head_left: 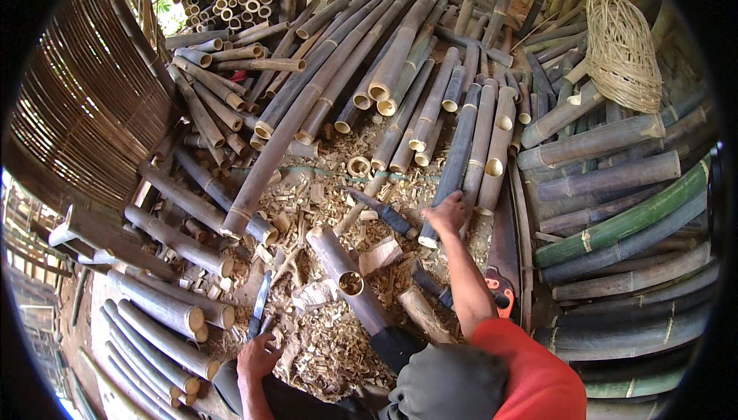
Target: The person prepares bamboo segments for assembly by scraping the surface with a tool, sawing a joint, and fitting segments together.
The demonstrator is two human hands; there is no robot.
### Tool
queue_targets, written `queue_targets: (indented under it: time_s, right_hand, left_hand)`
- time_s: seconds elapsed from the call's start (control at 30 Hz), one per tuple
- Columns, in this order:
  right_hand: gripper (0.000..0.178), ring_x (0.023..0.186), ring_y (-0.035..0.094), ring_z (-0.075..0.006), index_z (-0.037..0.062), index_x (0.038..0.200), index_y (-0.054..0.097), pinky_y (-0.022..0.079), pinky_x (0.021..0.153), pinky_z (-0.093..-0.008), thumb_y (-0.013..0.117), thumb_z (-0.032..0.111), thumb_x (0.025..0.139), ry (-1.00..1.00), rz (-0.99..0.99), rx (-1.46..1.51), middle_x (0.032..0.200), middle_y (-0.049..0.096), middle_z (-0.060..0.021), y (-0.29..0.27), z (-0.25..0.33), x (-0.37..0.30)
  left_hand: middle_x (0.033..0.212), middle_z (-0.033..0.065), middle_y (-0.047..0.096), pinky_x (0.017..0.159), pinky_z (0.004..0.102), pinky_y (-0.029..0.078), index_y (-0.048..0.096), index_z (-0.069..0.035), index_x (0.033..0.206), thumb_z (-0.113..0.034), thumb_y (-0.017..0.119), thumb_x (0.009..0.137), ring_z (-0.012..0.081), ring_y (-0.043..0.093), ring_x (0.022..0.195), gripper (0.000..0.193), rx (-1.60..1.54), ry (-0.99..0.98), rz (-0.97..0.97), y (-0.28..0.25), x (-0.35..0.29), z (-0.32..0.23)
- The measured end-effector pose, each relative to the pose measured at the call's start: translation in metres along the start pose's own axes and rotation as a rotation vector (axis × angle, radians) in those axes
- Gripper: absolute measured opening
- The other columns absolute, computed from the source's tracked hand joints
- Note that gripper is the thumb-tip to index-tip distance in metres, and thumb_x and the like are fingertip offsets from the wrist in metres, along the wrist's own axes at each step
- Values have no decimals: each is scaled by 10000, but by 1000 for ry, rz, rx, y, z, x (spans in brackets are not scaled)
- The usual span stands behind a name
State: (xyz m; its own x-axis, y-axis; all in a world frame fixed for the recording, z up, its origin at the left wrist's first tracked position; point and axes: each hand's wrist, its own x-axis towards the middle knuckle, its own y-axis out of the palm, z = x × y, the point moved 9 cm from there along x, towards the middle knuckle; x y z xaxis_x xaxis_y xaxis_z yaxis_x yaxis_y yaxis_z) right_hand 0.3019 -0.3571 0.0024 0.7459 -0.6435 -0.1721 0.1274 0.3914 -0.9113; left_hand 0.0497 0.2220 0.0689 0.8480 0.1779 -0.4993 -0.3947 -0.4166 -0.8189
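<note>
My left hand [258, 357] is low at the left, closed round the dark handle of a knife [262, 301] whose blade points away from me. Reaching forward in a red sleeve, my right hand [446, 214] grips a dark bamboo tube [455, 165] near its near end. A shorter bamboo piece [330, 257] with a hole cut in its side lies slanted between my legs. Just left of my right hand rests a tool with a dark wrapped handle [393, 219]. Another dark tool [430, 283] is partly hidden beside my forearm.
A saw [501, 293] with an orange handle lies right of my arm. Wood shavings [338, 351] cover the ground. Cut bamboo tubes [338, 74] fan out ahead, and a stack of poles [630, 258] flanks the right side. A woven basket [623, 51] sits far right.
</note>
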Motion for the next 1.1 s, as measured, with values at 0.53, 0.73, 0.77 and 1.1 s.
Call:
queue_targets:
  time_s: [0.53, 0.73, 0.77, 1.1]
  right_hand:
    - [944, 898, 720, -261, -73, 1440, 496, 600, 795, -388, 779, 372, 657, -324, 791, 1102, 1052, 710, -182, -158, -36, -176]
    - [882, 899, 738, -310, -107, 1388, 510, 607, 789, -413, 771, 475, 779, -472, 611, 1162, 1081, 715, -206, -199, -62, -206]
    - [874, 915, 731, -307, -100, 1389, 509, 601, 805, -411, 770, 476, 786, -482, 484, 1159, 1091, 710, -202, -210, -66, -200]
    - [790, 1075, 669, -271, -25, 1405, 504, 545, 962, -397, 759, 489, 861, -801, 572, 619, 1194, 662, -156, -68, 53, -257]
  left_hand:
    - [1624, 181, 390, 1215, 562, 392, 461, -259, 1588, -74, 879, 671, 430, 361, 1502, 1024, -92, 697, -522, -122, 16, -283]
    - [1538, 145, 491, 1263, 582, 275, 527, -212, 1448, -69, 793, 786, 326, 420, 1479, 727, 213, 1126, -639, -115, 21, -376]
    - [1428, 135, 600, 1235, 553, 337, 584, -166, 1354, -84, 788, 789, 289, 520, 1409, 606, 228, 1233, -578, -110, 13, -380]
    - [1079, 124, 599, 897, 405, 486, 580, -29, 1197, -126, 796, 629, 300, 623, 1017, 615, -530, 1119, -557, -104, -107, -427]
